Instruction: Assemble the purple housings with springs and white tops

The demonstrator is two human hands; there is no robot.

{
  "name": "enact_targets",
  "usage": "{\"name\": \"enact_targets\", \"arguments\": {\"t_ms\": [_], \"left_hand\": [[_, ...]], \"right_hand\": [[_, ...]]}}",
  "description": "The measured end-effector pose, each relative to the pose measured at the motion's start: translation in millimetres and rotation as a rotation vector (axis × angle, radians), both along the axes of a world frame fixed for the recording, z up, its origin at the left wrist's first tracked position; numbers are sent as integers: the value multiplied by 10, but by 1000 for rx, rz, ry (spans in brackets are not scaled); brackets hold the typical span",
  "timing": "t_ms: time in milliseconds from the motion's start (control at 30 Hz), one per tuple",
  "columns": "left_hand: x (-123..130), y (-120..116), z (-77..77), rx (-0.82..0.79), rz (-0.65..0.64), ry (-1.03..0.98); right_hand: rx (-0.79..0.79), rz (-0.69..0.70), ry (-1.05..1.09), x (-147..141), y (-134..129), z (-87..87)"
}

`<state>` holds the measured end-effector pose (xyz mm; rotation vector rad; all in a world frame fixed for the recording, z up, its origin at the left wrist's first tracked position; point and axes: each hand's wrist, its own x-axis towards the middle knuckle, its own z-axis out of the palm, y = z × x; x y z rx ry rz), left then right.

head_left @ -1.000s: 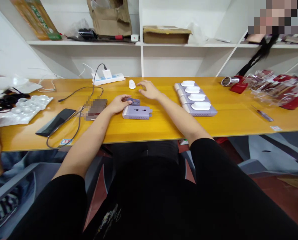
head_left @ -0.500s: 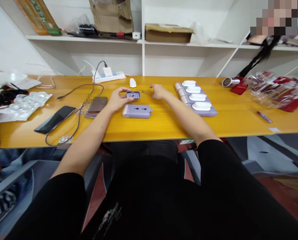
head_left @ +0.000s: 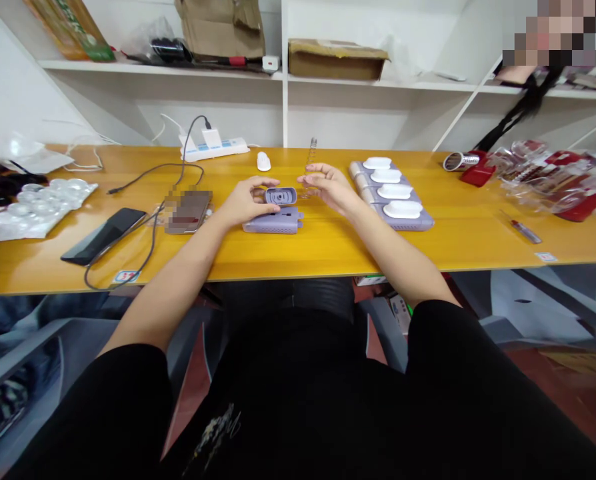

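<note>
Here, left hand (head_left: pixel 245 202) pinching a small lilac cap (head_left: pixel 281 196) by its edges, open side up, just above the lilac block (head_left: pixel 273 221) lying on the yellow table (head_left: pixel 328 247). Right hand (head_left: pixel 328 185) closed on a thin screwdriver (head_left: pixel 310 157), shaft pointing up, grip partly hidden, so perhaps held between thumb and fingers. Both hands close together over mid-table. Just right of them, a row of lilac blocks (head_left: pixel 393 200) topped with white caps. Behind, a loose white cap (head_left: pixel 263 161) and a power strip (head_left: pixel 213 147). Far left, a dark phone (head_left: pixel 103 235) beside a grey cable (head_left: pixel 151 200).
</note>
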<state>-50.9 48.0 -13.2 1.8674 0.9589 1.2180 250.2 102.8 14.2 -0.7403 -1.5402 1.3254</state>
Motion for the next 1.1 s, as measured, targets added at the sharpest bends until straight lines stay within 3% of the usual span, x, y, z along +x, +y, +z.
{"name": "enact_targets", "arguments": {"t_ms": [167,333,500,1100], "left_hand": [[8,-17,20,40,-16,66],[46,-20,-9,10,-56,29],[52,0,-34,59,-50,9],[83,74,-95,76,7,-45]], "right_hand": [[148,70,169,-215,-163,-65],[320,85,76,-287,-218,-187],[467,-20,-50,-260,-221,-255],[590,-113,-42,-251,-231,-303]]}}
